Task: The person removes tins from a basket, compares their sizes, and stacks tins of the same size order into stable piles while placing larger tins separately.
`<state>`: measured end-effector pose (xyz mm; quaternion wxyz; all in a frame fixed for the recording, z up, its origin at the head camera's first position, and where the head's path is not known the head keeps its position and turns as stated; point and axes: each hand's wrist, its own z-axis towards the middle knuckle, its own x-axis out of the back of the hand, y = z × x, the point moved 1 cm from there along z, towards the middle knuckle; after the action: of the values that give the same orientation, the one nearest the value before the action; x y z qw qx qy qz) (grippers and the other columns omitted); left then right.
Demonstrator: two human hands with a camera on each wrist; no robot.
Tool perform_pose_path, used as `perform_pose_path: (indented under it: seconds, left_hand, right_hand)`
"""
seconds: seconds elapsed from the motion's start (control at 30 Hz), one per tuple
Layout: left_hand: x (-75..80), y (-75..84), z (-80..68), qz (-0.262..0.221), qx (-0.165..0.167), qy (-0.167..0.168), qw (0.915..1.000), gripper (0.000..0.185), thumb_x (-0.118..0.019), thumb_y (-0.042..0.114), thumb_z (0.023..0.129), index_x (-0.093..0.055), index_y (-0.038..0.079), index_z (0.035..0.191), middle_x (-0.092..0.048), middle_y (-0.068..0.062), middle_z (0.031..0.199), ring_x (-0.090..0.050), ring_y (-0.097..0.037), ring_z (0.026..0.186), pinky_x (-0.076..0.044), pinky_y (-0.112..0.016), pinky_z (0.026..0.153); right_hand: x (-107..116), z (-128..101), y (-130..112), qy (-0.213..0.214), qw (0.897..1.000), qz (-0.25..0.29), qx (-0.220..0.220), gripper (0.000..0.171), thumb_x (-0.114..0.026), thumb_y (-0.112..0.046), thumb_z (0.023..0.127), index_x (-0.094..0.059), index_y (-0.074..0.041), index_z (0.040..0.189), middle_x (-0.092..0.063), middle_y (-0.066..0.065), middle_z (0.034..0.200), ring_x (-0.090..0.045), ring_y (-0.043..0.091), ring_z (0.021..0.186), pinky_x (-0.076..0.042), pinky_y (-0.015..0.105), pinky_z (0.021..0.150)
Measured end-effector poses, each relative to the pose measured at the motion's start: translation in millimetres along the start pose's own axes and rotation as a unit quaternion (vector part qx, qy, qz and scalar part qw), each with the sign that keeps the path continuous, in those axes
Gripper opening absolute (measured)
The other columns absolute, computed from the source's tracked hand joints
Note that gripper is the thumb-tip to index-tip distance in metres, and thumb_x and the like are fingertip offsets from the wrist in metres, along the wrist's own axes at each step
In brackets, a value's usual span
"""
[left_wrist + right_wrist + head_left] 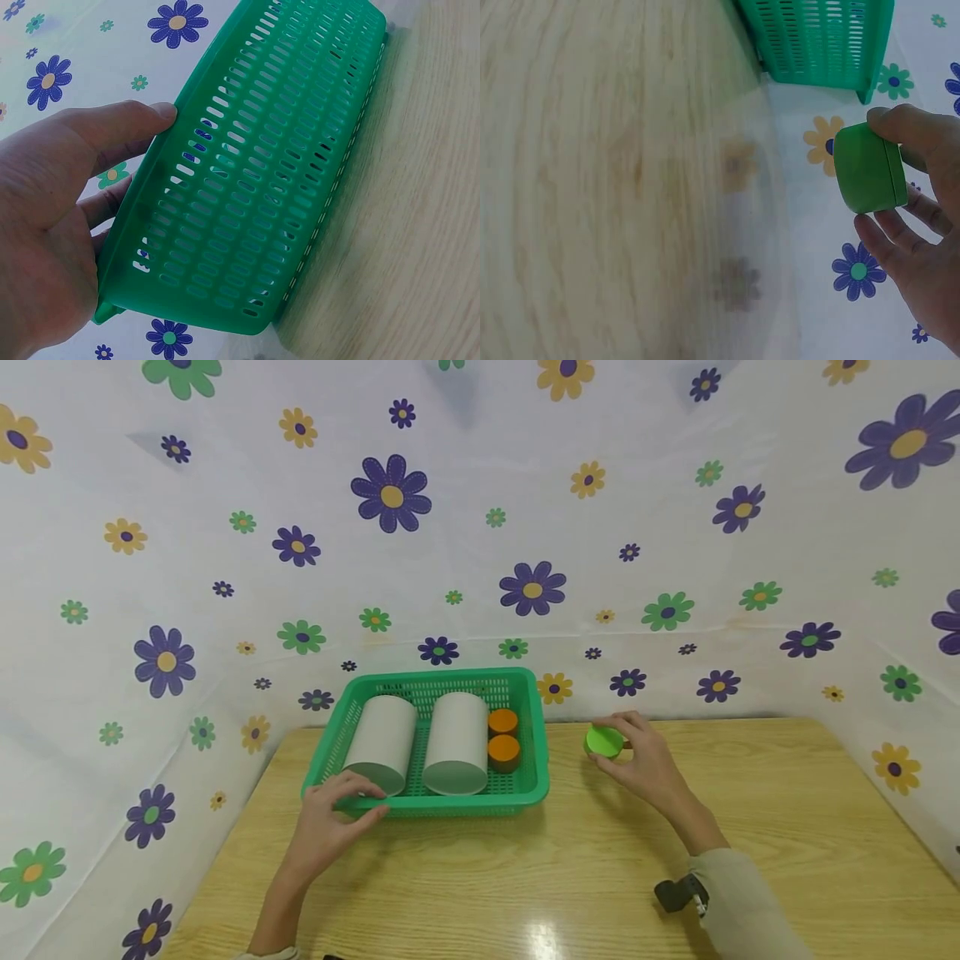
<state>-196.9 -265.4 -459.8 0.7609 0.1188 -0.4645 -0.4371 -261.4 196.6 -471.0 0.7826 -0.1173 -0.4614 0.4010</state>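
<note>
Your left hand (pixel 330 827) grips basket (pixel 435 802) front rim, steadying it | right hand (pixel 645 764) pinches green jar (pixel 603 742) right of basket

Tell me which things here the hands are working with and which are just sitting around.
In hand:
- green basket, near rim gripped by the left hand
- small green jar, pinched by the right hand

Sitting untouched:
- two white cylinders, lying inside the basket
- two orange jars, inside the basket
- wooden table
- flowered backdrop
</note>
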Motion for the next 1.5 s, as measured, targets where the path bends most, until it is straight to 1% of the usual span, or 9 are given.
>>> perform_pose_path:
  seconds: [0.23, 0.4, 0.57, 0.7, 0.83, 1.1, 1.3, 1.4, 1.5]
  left_hand:
    - [-0.2, -1.4, -0.3, 0.002, 0.011, -0.003, 0.9999, 0.023, -0.088, 0.012, 0.080, -0.075, 0.024, 0.094, -0.068, 0.014, 0.095, -0.063, -0.010, 0.095, -0.029, -0.042, 0.087]
    - [-0.4, -2.0, -1.1, 0.005, 0.021, -0.003, 0.9998, 0.020, -0.089, 0.012, 0.080, -0.076, 0.019, 0.093, -0.067, 0.015, 0.095, -0.062, -0.010, 0.096, -0.027, -0.045, 0.086]
    - [-0.7, -1.9, -1.3, 0.001, 0.017, -0.003, 0.9998, 0.019, -0.089, 0.011, 0.079, -0.076, 0.015, 0.094, -0.068, 0.014, 0.095, -0.062, -0.010, 0.096, -0.028, -0.046, 0.087]
    - [-0.8, -2.2, -1.3, -0.001, 0.012, -0.002, 0.9999, 0.020, -0.089, 0.011, 0.079, -0.076, 0.015, 0.093, -0.068, 0.014, 0.095, -0.062, -0.010, 0.095, -0.028, -0.046, 0.087]
    - [-0.7, -2.6, -1.0, -0.001, 0.010, -0.001, 1.0000, 0.021, -0.089, 0.011, 0.079, -0.076, 0.019, 0.093, -0.068, 0.014, 0.094, -0.062, -0.010, 0.095, -0.028, -0.045, 0.087]
    - [-0.4, -2.5, -1.0, -0.008, 0.008, -0.001, 0.9999, 0.020, -0.089, 0.009, 0.079, -0.076, 0.018, 0.092, -0.068, 0.006, 0.093, -0.062, -0.010, 0.092, -0.027, -0.044, 0.088]
    - [-0.7, -1.7, -0.8, -0.011, 0.001, -0.001, 0.9999, 0.027, -0.088, 0.009, 0.080, -0.074, 0.028, 0.093, -0.068, 0.003, 0.092, -0.063, -0.011, 0.092, -0.028, -0.035, 0.088]
    - [-1.0, -1.4, -1.2, -0.013, 0.002, -0.002, 0.9999, 0.023, -0.088, 0.009, 0.081, -0.075, 0.024, 0.093, -0.068, 0.003, 0.092, -0.063, -0.012, 0.092, -0.027, -0.035, 0.087]
    - [-0.8, -1.2, -1.8, -0.010, 0.008, -0.002, 0.9999, 0.019, -0.088, 0.010, 0.081, -0.076, 0.019, 0.093, -0.068, 0.003, 0.092, -0.062, -0.011, 0.093, -0.026, -0.039, 0.086]
  right_hand:
    - [-1, -2, 8, -0.019, 1.000, -0.011, -0.013, 0.048, -0.087, -0.001, 0.079, -0.069, 0.001, 0.124, -0.061, 0.019, 0.121, -0.063, 0.037, 0.107, -0.059, 0.047, 0.079]
    - [-3, -5, 15, -0.042, 0.999, -0.014, -0.029, 0.048, -0.085, 0.002, 0.079, -0.067, 0.003, 0.123, -0.060, 0.023, 0.123, -0.061, 0.041, 0.110, -0.058, 0.047, 0.081]
    - [-4, -9, 17, -0.065, 0.997, -0.017, -0.041, 0.046, -0.084, 0.000, 0.081, -0.067, 0.004, 0.123, -0.060, 0.026, 0.125, -0.061, 0.044, 0.111, -0.058, 0.050, 0.083]
    - [-5, -10, 18, -0.069, 0.996, -0.028, -0.044, 0.046, -0.085, -0.001, 0.081, -0.067, 0.004, 0.123, -0.061, 0.026, 0.122, -0.063, 0.043, 0.108, -0.058, 0.051, 0.080]
    - [-6, -11, 20, -0.075, 0.996, -0.034, -0.047, 0.045, -0.086, -0.003, 0.081, -0.068, 0.003, 0.122, -0.063, 0.025, 0.119, -0.064, 0.039, 0.103, -0.059, 0.048, 0.077]
    - [-6, -13, 20, -0.079, 0.995, -0.028, -0.049, 0.044, -0.085, -0.009, 0.083, -0.068, 0.004, 0.122, -0.064, 0.022, 0.115, -0.064, 0.034, 0.097, -0.058, 0.044, 0.075]
    - [-7, -15, 23, -0.085, 0.994, -0.031, -0.067, 0.046, -0.084, -0.010, 0.084, -0.067, 0.004, 0.125, -0.064, 0.023, 0.118, -0.063, 0.034, 0.100, -0.056, 0.047, 0.080]
    - [-7, -15, 24, -0.087, 0.993, -0.031, -0.070, 0.046, -0.084, -0.010, 0.084, -0.067, 0.004, 0.124, -0.064, 0.022, 0.117, -0.063, 0.033, 0.099, -0.056, 0.047, 0.079]
    - [-7, -15, 24, -0.086, 0.993, -0.031, -0.069, 0.046, -0.085, -0.010, 0.084, -0.068, 0.004, 0.124, -0.064, 0.022, 0.117, -0.062, 0.033, 0.097, -0.056, 0.046, 0.078]
